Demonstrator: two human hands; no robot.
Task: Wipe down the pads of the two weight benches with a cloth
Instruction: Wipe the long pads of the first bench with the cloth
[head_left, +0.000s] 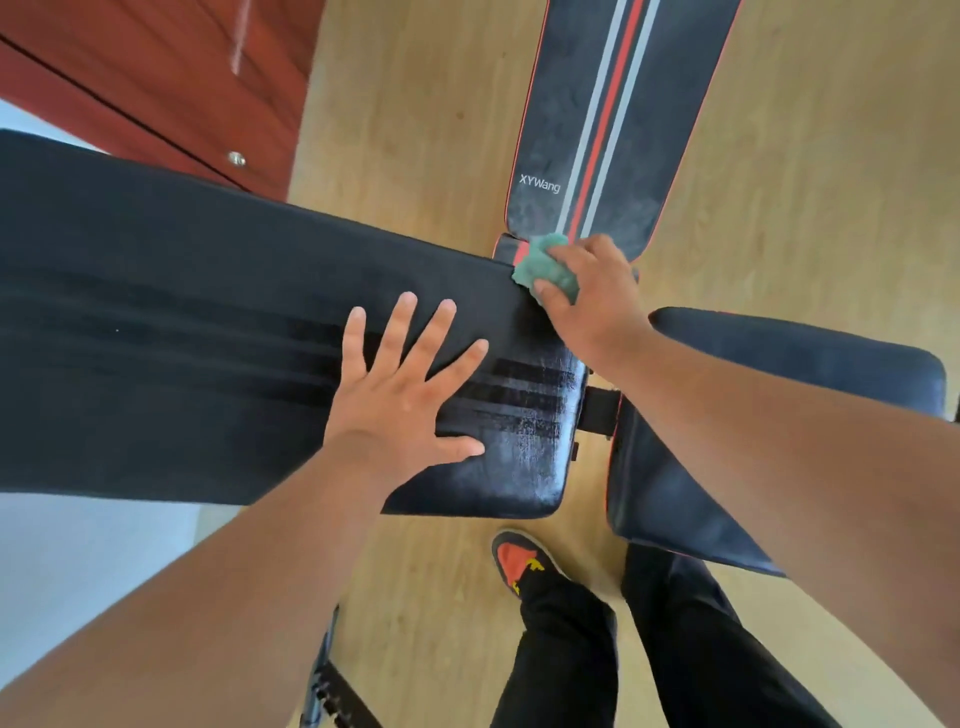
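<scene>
A long black bench pad (182, 332) with three darker stripes runs from the left to the middle, its near end shiny. My left hand (400, 384) lies flat on it, fingers spread, holding nothing. My right hand (587, 296) grips a crumpled green cloth (543, 262) at the pad's far right corner. Behind it stands a second bench's black pad (566, 130) with red and grey stripes and white lettering. A black seat pad (685, 499) lies under my right forearm.
Light wooden floor (415, 130) surrounds the benches. A red-brown cabinet (171, 67) fills the top left. My legs in black trousers and a red and black shoe (519, 558) stand below the pad. Black bench frame parts (332, 691) show at the bottom.
</scene>
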